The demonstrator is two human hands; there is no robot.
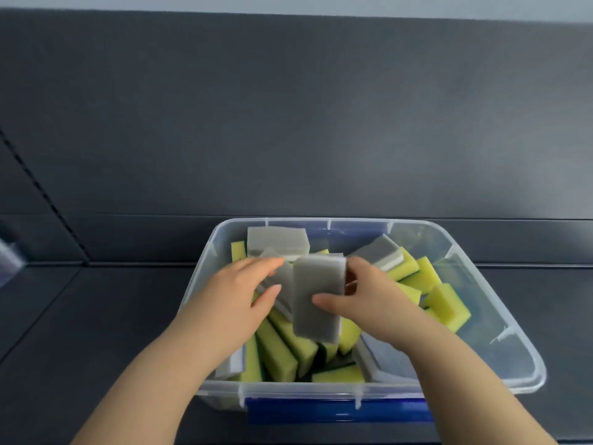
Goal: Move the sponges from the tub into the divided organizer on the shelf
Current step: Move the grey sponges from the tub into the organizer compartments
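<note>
Grey foam, a flat rectangular sponge (316,297) is pinched by the right hand (369,297) just above the clear plastic tub (507,348), while the left hand (237,293) grips a second grey sponge (282,281) beside it. Soft yellow blocks (447,303) crowd the tub, so most seems left; the organizer is out of view.
</note>
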